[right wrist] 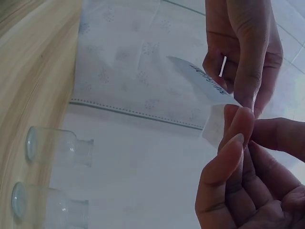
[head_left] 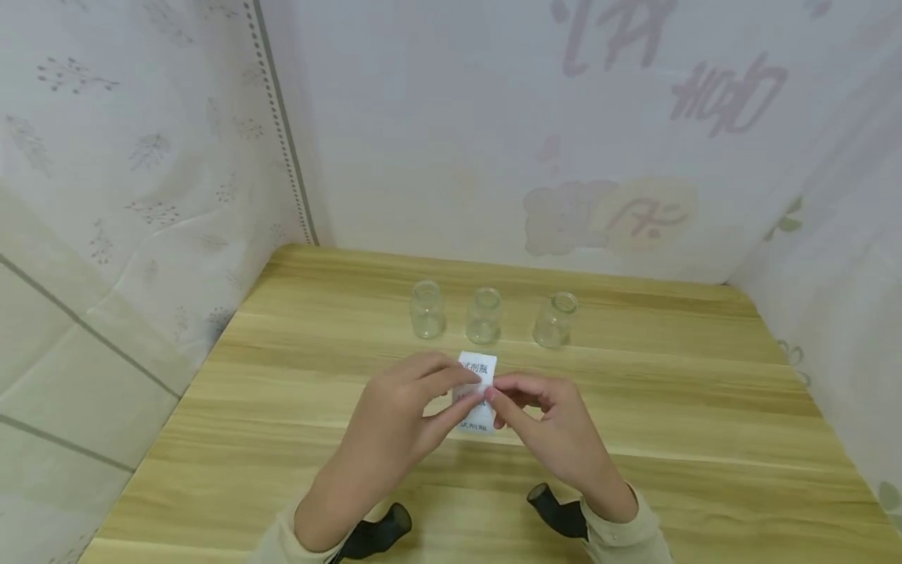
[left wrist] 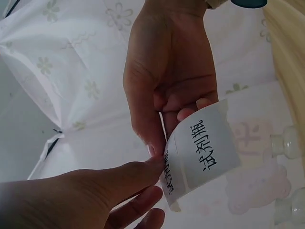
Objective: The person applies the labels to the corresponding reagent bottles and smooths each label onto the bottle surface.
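Note:
A small white sheet of labels point(head_left: 477, 368), printed with rows of black Chinese characters, is between the two hands in the head view. My left hand point(head_left: 402, 403) pinches its edge between thumb and fingers. My right hand point(head_left: 557, 419) meets it at the same spot, thumb and fingertips gripping the sheet's side. In the left wrist view the sheet curves, with one printed label point(left wrist: 209, 148) facing the camera. A pale blank flap point(right wrist: 214, 124) bends down beside the right fingertips in the right wrist view. The hands partly cover the middle row of print.
Beyond the hands, three clear glass bottles stand uncapped in a row: left point(head_left: 426, 317), middle point(head_left: 483, 319) and right point(head_left: 554, 323). The wood-grain table point(head_left: 705, 407) is bordered by patterned white cloth point(head_left: 437, 141). Black curved pieces point(head_left: 384, 533) protrude near both wrists.

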Demonstrator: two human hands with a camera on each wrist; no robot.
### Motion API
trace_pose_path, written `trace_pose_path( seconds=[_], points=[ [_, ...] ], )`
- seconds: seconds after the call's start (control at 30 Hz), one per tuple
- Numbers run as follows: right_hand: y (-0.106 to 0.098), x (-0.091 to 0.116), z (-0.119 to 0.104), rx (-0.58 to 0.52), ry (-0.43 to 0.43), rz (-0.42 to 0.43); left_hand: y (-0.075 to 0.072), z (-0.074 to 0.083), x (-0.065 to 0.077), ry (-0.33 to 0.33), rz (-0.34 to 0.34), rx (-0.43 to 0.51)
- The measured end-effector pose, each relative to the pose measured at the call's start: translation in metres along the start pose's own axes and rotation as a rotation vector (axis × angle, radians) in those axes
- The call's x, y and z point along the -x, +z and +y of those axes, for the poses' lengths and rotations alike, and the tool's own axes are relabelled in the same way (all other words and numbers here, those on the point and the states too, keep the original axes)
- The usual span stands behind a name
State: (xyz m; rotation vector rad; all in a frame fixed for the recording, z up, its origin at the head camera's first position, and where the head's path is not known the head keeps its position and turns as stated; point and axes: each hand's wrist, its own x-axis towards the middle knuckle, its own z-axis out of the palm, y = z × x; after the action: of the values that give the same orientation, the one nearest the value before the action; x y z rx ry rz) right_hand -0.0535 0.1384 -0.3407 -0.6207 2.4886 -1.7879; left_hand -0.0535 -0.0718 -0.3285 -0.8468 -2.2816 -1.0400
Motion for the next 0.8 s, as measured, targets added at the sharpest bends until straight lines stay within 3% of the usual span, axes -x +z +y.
trace_pose_path(
  seconds=[0.33,0.5,0.6,0.8],
  points=[
    [0.0,0.001,0.007,0.036,-0.218,-0.023,0.001,-0.002,-0.002,0.072,-0.024,0.009],
    [0.001,0.0,0.009,0.019,-0.253,-0.018,0.003,-0.003,-0.002,0.109,-0.027,-0.032],
    [0.003,0.0,0.012,-0.005,-0.204,-0.024,0.004,-0.003,-0.002,0.083,-0.031,-0.072],
    [0.012,0.004,0.035,-0.143,0.041,-0.109,0.0,-0.013,0.0,-0.005,-0.007,-0.221]
  ],
)
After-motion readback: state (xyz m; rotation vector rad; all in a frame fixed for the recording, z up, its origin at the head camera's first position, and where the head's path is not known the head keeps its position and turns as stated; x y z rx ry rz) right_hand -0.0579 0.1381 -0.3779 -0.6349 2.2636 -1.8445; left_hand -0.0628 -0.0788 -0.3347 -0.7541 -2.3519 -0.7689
